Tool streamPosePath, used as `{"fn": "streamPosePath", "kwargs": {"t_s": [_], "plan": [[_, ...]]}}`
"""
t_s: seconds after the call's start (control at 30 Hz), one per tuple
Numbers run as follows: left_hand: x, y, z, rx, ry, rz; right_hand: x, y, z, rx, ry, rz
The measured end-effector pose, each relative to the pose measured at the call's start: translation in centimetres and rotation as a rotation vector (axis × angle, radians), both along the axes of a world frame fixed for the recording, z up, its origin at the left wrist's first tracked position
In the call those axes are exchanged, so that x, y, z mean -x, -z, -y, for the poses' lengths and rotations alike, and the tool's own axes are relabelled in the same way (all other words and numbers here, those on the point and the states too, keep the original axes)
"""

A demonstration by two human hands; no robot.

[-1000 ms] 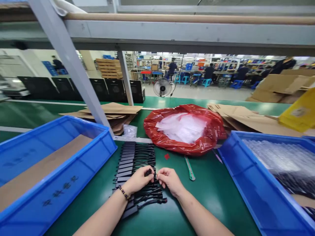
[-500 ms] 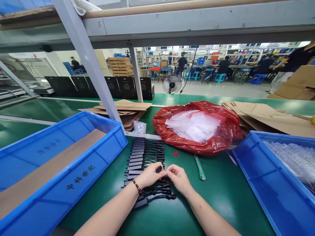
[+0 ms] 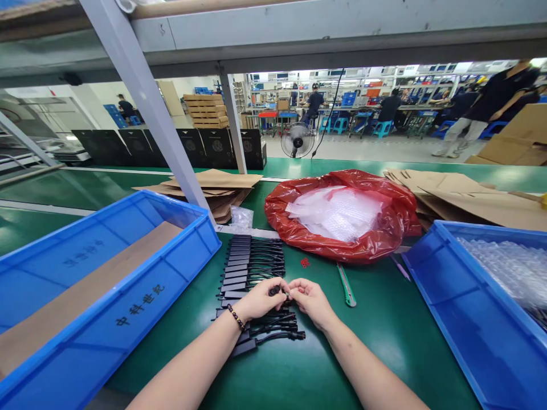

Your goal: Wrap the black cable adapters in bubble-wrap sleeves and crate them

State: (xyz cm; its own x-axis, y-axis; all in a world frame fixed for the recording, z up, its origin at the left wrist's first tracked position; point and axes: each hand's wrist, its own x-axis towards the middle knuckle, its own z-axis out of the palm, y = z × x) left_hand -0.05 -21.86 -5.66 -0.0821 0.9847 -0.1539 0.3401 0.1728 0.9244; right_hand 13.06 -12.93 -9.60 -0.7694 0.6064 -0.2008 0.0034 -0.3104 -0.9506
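My left hand (image 3: 265,297), wearing a beaded bracelet (image 3: 236,317), is closed around a black cable connector (image 3: 274,290) whose round end sticks up between thumb and fingers. My right hand (image 3: 311,302) pinches at the same spot, its fingertips almost meeting the left ones. A hint of red shows at the right fingertips, too small to make out. Beneath both hands runs a row of black rectangular modules (image 3: 238,263) with short cables (image 3: 273,337) pointing right, partly hidden by the left hand. Beyond my right hand lies a little heap of small red pieces (image 3: 305,262).
A green box cutter (image 3: 346,286) lies right of my hands. Behind it sits a red plastic bag (image 3: 342,253) with bubble wrap (image 3: 342,213). Blue bins (image 3: 171,273) flank the green work surface (image 3: 384,353). Flat cardboard (image 3: 461,193) lies behind; a metal post (image 3: 145,97) rises at left.
My fingers have shifted slightly around the connector, and a trace of red now shows at the right fingertips. In the background, a person at the right has come further into view.
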Motion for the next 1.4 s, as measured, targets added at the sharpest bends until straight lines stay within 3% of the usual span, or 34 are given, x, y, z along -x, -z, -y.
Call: {"fn": "streamPosePath", "kwargs": {"t_s": [0.27, 0.43, 0.6, 0.77, 0.97, 1.1, 1.3, 1.4], "plan": [[0.1, 0.9, -0.2, 0.125, -0.126, 0.145, -0.1, -0.1, -1.0, 0.077, 0.169, -0.021], [0.4, 1.2, -0.2, 0.033, -0.110, 0.132, 0.0, 0.0, -0.6, 0.040, 0.116, -0.008], [0.5, 0.8, -0.1, 0.018, -0.089, 0.142, 0.2, -0.6, 0.3, -0.001, 0.049, -0.004], [0.4, 1.4, -0.2, 0.038, -0.140, 0.196, 0.6, -0.8, 1.1, -0.046, 0.029, 0.018], [0.3, 1.4, -0.3, 0.021, -0.153, 0.140, 0.7, -0.6, 1.3, -0.201, 0.075, 0.026], [0.3, 0.9, -0.3, 0.017, -0.137, 0.049, 0.7, -0.1, 1.1, -0.272, 0.031, 0.028], [0.4, 0.6, -0.1, 0.040, -0.078, 0.068, 0.9, 0.3, 1.1, -0.280, -0.054, 0.055], [0.3, 0.4, -0.1, 0.054, -0.076, 0.092, 0.9, 0.2, 0.8, -0.188, -0.076, 0.012]]}}
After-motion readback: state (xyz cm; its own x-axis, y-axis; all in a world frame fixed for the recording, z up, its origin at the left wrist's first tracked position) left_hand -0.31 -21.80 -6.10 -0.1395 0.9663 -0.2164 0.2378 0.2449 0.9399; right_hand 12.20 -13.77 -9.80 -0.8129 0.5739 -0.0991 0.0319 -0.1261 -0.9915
